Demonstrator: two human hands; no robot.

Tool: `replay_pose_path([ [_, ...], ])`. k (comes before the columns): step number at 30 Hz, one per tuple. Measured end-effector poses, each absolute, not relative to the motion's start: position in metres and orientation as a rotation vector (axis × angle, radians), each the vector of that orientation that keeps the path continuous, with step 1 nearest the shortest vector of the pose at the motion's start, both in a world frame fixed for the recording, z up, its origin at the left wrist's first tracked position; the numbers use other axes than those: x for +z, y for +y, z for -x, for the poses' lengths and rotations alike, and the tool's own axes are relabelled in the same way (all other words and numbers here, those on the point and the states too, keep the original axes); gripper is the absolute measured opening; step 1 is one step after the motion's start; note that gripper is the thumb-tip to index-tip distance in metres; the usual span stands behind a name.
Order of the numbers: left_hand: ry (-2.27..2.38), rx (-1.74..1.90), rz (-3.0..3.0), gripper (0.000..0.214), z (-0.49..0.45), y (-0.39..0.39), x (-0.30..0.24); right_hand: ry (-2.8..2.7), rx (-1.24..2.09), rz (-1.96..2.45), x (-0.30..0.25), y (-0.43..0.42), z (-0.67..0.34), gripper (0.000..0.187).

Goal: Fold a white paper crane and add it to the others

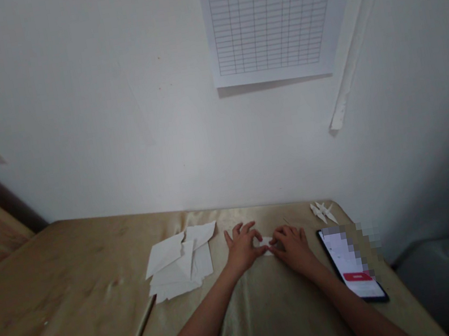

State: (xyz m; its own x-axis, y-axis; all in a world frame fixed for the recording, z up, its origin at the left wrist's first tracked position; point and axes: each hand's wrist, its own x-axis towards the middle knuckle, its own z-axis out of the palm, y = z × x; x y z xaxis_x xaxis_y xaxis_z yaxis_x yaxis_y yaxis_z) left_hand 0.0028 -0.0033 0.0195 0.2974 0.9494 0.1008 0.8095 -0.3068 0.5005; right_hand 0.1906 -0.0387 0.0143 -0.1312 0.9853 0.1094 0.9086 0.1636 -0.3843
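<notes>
A small piece of white paper point(266, 243) lies on the gold cloth between my two hands. My left hand point(243, 248) pinches its left side with thumb and index finger, the other fingers spread outward. On the right side, my right hand point(291, 245) holds the paper with thumb and fingertips, its fingers curled. The fingertips cover part of the paper, so its exact folded shape cannot be made out. Left of my left hand is a loose pile of white paper sheets point(180, 264), overlapping at different angles.
A phone point(356, 269) with a lit screen lies right of my right forearm. Beyond it, small folded white paper cranes point(323, 213) sit near the table's back corner. The gold-clothed table point(78, 296) meets a white wall bearing a printed chart point(273, 22).
</notes>
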Motion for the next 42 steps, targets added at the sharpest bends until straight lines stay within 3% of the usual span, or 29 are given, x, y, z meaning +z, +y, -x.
replay_pose_path([
  [4,1.583,0.511,-2.202,0.016,0.002,-0.001,0.023,-2.104,0.348,1.826,0.013,-0.038,-0.191,0.019],
  [11,1.547,0.467,-2.238,0.020,0.006,0.001,0.026,-2.095,0.428,1.778,0.016,-0.039,-0.195,0.019],
  [25,1.535,0.496,-2.265,0.014,0.007,-0.002,0.025,-2.180,0.563,1.721,0.025,-0.040,-0.209,0.039],
  [42,1.635,0.513,-2.234,0.026,-0.009,-0.017,0.028,-2.110,0.388,1.789,0.015,-0.039,-0.193,0.020],
])
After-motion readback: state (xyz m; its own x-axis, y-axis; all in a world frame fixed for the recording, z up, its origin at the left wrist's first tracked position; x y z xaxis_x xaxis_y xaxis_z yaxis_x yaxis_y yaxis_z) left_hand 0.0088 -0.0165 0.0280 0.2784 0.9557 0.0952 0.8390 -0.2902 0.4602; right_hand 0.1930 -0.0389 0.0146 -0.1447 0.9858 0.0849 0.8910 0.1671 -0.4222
